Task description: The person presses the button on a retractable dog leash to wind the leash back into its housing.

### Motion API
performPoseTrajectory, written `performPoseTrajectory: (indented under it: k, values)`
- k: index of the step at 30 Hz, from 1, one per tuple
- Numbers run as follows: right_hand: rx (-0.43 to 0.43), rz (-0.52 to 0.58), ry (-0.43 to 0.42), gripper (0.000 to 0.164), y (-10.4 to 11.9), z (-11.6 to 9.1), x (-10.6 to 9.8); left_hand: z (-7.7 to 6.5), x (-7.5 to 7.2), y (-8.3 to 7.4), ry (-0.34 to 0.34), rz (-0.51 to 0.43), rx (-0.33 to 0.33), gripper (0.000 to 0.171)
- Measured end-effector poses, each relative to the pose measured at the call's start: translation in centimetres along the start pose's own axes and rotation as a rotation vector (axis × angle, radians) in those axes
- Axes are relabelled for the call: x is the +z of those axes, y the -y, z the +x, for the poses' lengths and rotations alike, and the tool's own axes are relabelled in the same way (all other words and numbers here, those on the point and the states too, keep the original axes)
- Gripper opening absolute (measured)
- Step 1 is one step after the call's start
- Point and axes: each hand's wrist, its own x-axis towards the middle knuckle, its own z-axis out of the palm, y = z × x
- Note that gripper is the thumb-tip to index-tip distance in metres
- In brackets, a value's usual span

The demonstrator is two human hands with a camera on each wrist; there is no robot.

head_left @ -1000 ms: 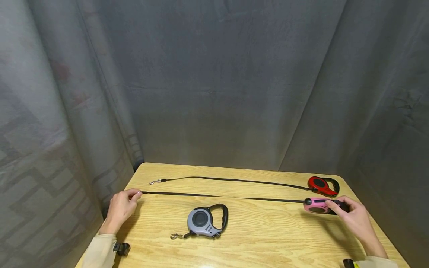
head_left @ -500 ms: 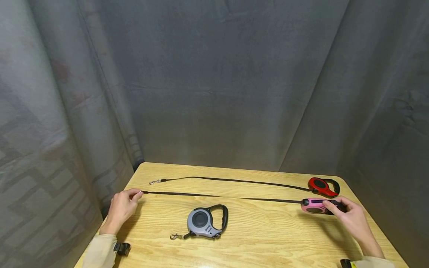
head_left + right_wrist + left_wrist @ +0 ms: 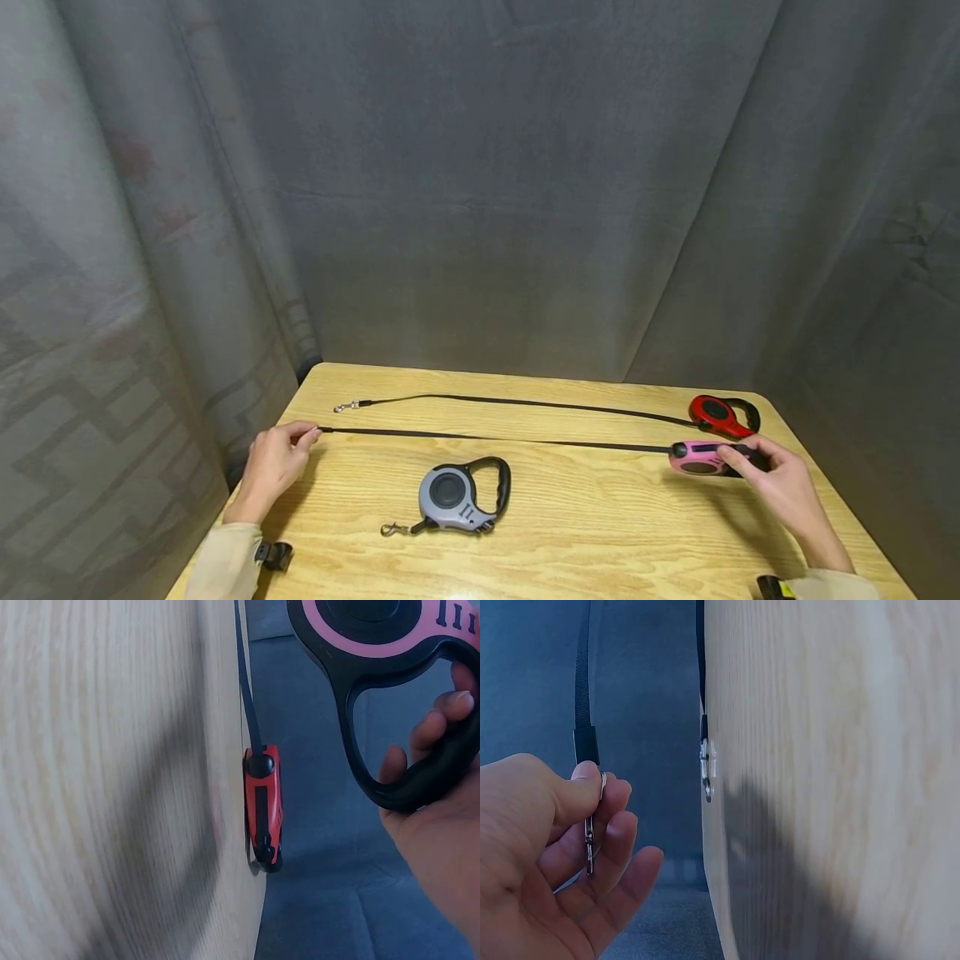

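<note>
My right hand (image 3: 780, 479) grips the black handle of a pink retractable dog leash (image 3: 697, 458), fingers curled through its loop in the right wrist view. The leash is held up off the table, casting a shadow. Its black strap (image 3: 480, 437) stretches straight across to my left hand (image 3: 273, 467). There, thumb and index finger pinch the metal snap hook (image 3: 589, 844) just below the strap's black end sleeve (image 3: 586, 745); the other fingers are loosely bent. Part of the hook is hidden behind the thumb.
A red retractable leash (image 3: 720, 417) lies at the back right, its strap (image 3: 525, 405) drawn out leftward to a snap hook (image 3: 347, 407). A grey retractable leash (image 3: 448, 492) lies front centre, strap wound in. Grey curtains (image 3: 480, 192) hang behind the wooden table (image 3: 600, 542).
My right hand has moved slightly left with the pink leash, and the strap between the hands has become a little shorter. My left hand has hardly moved.
</note>
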Motion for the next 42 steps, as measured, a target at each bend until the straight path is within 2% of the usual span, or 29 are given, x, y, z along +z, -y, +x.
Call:
performPoseTrajectory:
  k: [12,42]
  values:
    - [-0.045,0.017,0.001,0.028,0.5,0.1,0.2,0.1,0.0,-0.2,0.015,-0.010,0.000,0.021]
    - [-0.070,0.016,0.009,0.026,1.6,-0.3,1.3,-0.2,-0.2,-0.3,0.014,-0.013,0.019,0.019]
